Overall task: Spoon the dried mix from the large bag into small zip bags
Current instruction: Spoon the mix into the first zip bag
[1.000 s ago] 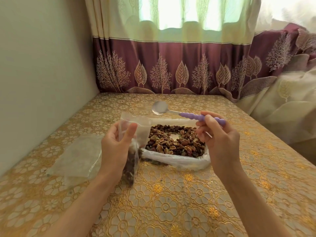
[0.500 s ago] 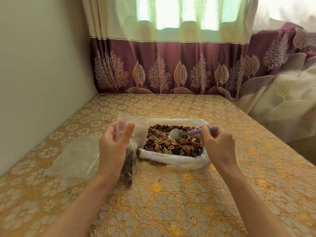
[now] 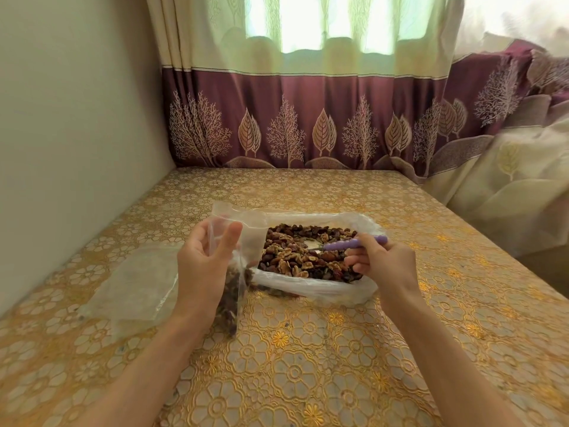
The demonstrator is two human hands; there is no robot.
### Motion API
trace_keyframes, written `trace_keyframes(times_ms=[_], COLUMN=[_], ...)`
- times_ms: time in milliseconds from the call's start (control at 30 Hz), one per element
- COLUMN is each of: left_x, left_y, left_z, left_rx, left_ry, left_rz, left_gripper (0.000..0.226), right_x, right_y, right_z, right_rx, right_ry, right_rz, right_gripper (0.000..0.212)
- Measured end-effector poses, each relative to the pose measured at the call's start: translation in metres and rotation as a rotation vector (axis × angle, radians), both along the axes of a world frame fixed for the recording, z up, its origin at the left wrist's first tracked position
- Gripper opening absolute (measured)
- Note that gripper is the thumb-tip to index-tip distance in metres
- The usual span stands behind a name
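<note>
I am watching the large bag (image 3: 314, 288) lying open in the middle of the table (image 3: 338, 365), its dried mix (image 3: 301, 257) exposed. My right hand (image 3: 381, 263) is sitting over the bag's right edge, fingers curled around the purple handle of the spoon (image 3: 354, 243). My left hand (image 3: 203, 266) is just beside the bag's left edge, thumb and fingers pinching the mouth of a small zip bag (image 3: 231, 291) and holding it upright and open; that bag is hanging down to the table with some mix already in its lower part.

Compared with a second ago, when the spoon was raised clear above the large bag with its bowl empty, the spoon is now down in the mix and its bowl is buried or nearly so. Half a second ago the bowl was only resting on top. The left hand and the small zip bag are staying about where they were.

The spoon's long axis is running roughly left to right, handle end toward the right, bowl end pointing left and slightly down into the mix. A stack of empty bags (image 3: 132, 288) is lying flat to the left.
</note>
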State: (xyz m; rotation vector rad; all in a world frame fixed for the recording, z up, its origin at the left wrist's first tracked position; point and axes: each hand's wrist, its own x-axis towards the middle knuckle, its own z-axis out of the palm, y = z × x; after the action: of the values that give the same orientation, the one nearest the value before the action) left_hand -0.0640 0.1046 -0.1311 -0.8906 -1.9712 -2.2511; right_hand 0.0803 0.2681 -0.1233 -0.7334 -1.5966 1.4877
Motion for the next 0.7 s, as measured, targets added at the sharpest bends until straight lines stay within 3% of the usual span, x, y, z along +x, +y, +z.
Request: trace_keyframes(times_ms=[300,500,600,700], left_x=[-0.001,-0.002,-0.001,-0.001], left_y=[0.001,0.001,0.002,0.002], left_z=[-0.002,-0.006,-0.009,-0.010], left_rx=[-0.024,-0.075,-0.125,-0.120], left_ry=[-0.003,0.000,0.012,-0.002], left_rz=[-0.037,-0.037,-0.047,-0.058], left_gripper=[0.079,0.093,0.098,0.088], right_x=[0.003,0.000,0.000,0.000], right_y=[-0.001,-0.002,-0.010,-0.021], right_z=[0.008,0.016,0.023,0.029], right_rx=[-0.030,-0.076,-0.049,-0.010], right_ry=[0.110,0.239,0.291,0.324], right_rz=[-0.059,-0.078,-0.029,0.036], right_gripper=[0.055,0.028,0.027,0.029])
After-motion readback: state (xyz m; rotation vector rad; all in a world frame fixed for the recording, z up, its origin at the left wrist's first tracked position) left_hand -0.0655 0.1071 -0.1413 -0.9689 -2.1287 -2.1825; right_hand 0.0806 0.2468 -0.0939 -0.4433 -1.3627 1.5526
